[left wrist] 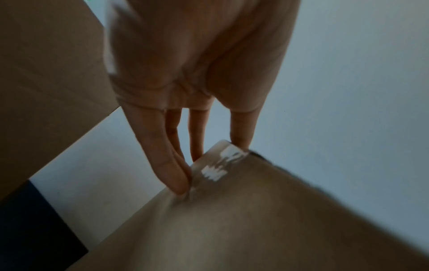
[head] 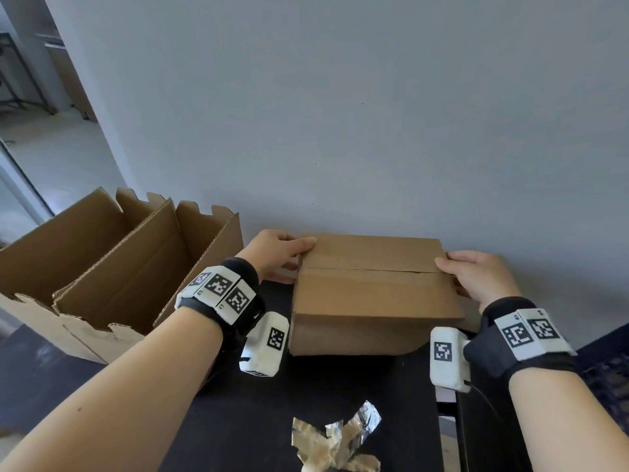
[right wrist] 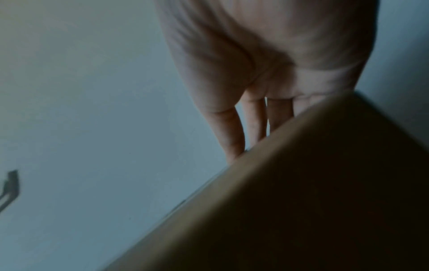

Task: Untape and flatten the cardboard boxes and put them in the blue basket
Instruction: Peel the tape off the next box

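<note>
One cardboard box (head: 372, 294), long axis left-right, top seam (head: 374, 269) likewise.

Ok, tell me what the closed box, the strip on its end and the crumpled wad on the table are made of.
The closed box is matte brown cardboard, with a flap seam across the top. The strip looks like clear plastic tape, glossy with white glare. The crumpled wad is probably peeled tape too: shiny, wrinkled, partly tan.
</note>
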The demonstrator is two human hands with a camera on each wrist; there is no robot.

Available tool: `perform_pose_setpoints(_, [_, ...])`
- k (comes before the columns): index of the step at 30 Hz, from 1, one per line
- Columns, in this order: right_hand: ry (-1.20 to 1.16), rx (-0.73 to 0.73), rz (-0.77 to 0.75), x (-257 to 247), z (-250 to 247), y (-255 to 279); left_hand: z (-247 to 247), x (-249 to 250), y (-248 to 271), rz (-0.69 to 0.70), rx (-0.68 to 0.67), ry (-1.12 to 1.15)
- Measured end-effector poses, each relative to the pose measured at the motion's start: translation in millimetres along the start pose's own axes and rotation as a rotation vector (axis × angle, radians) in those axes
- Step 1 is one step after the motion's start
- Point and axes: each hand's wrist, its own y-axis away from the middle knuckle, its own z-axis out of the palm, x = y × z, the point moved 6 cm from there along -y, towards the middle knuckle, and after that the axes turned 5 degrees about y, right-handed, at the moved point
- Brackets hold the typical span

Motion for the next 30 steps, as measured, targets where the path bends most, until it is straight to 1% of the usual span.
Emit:
perform_pose_setpoints(3, [0.098, -0.036, 0.054, 1.6, 11.7, -1.4, -4.4, -10.8, -2.0, -0.039, -0.048, -0.002])
perform_pose_setpoints(6, [0.116, -0.014, 0.089, 5.6, 18.4, -2.7, -7.8, -22.6, -6.7, -0.051, -0.079, 0.035])
perform_pose_setpoints(10, [0.157, 0.017, 0.112, 5.1, 17.3, -0.1, -11.6, -23.2, -12.0, -0.019, -0.11, -0.001])
perform_pose_setpoints(13, [0.237, 0.048, 0.116, 2.9, 17.3, 3.8, -14.0, -21.0, -17.4, 0.006, -0.11, -0.043])
perform_pose_setpoints(15, [0.343, 0.083, 0.068, -6.4, 18.9, 5.2, -15.5, -23.4, -19.7, 0.005, -0.104, -0.036])
perform_pose_setpoints(16, [0.399, 0.107, 0.02, -16.4, 21.0, 7.4, -16.3, -25.7, -20.6, 0.001, -0.099, -0.02])
perform_pose_setpoints(19, [0.465, 0.159, -0.185, -64.7, 39.4, 22.6, -19.0, -34.3, -25.0, -0.011, -0.062, 0.061])
perform_pose_setpoints(20, [0.446, 0.134, -0.252, -81.5, 51.0, 27.7, -19.6, -37.2, -26.2, -0.015, -0.045, 0.089])
perform_pose_setpoints(22, [0.42, -0.02, -0.336, -107.0, 84.1, 35.8, -19.6, -41.7, -28.0, -0.016, -0.028, 0.129])
perform_pose_setpoints(24, [0.458, -0.206, -0.341, -116.1, 118.9, 41.0, -18.6, -45.0, -29.1, -0.014, -0.026, 0.152])
perform_pose_setpoints(25, [0.477, -0.26, -0.33, -115.9, 131.2, 41.7, -18.4, -45.4, -29.3, -0.009, -0.025, 0.158])
perform_pose_setpoints(27, [0.517, -0.3, -0.305, -110.5, 143.8, 39.3, -18.7, -45.1, -29.7, 0.002, -0.01, 0.168])
perform_pose_setpoints(30, [0.572, -0.342, -0.27, -100.4, 147.8, 37.9, -19.6, -43.8, -28.4, -0.003, 0.009, 0.206])
